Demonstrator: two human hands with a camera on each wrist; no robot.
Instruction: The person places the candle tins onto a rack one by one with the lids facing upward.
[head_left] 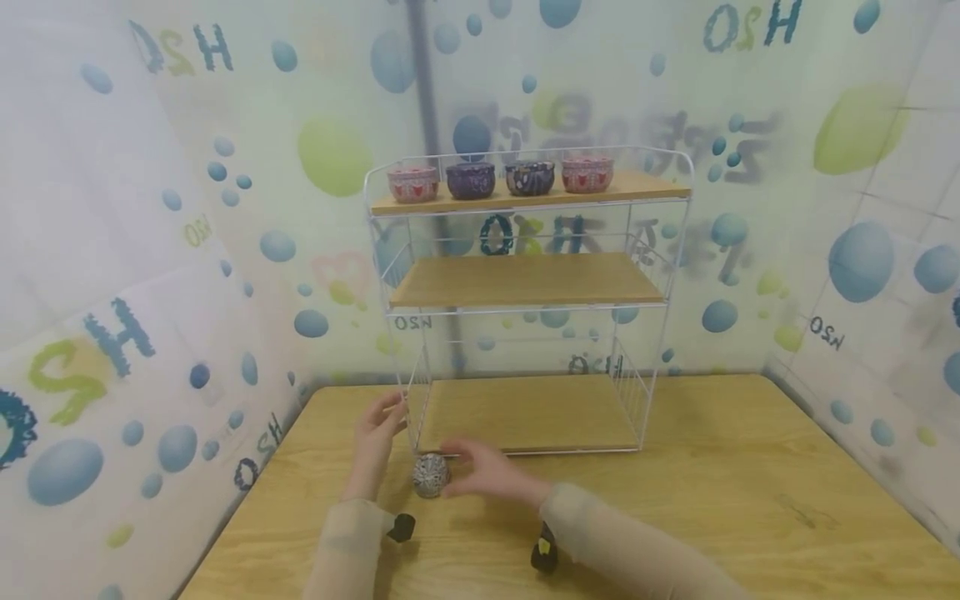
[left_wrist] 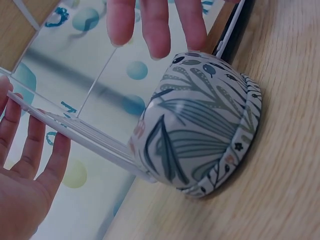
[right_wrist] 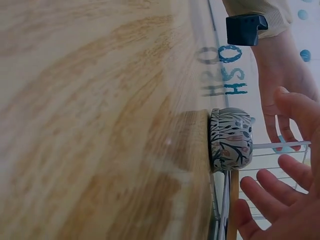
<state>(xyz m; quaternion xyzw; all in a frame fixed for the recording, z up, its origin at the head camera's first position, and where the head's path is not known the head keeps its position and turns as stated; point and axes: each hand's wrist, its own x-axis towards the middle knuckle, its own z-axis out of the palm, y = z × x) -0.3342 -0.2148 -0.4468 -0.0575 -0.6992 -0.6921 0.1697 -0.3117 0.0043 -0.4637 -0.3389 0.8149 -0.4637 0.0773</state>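
Observation:
A small round bowl [head_left: 431, 475] with a leaf pattern in white, grey and blue lies upside down on the table, by the front left corner of the wire shelf rack [head_left: 529, 309]. In the left wrist view the rim of the bowl [left_wrist: 200, 130] is against the wood. My left hand [head_left: 377, 421] touches the rack's left side, its fingers lying along the white wire. Just right of the bowl is my right hand [head_left: 487, 475], fingers spread and loosely bent. In the right wrist view a gap shows between those fingers [right_wrist: 265, 200] and the bowl.
Four patterned bowls, among them a red one [head_left: 413, 184] and a dark blue one [head_left: 470, 180], stand in a row on the top board. Below are a middle board [head_left: 528, 279] and a bottom board [head_left: 528, 412]. A patterned curtain [head_left: 315, 250] surrounds the wooden table [head_left: 750, 500].

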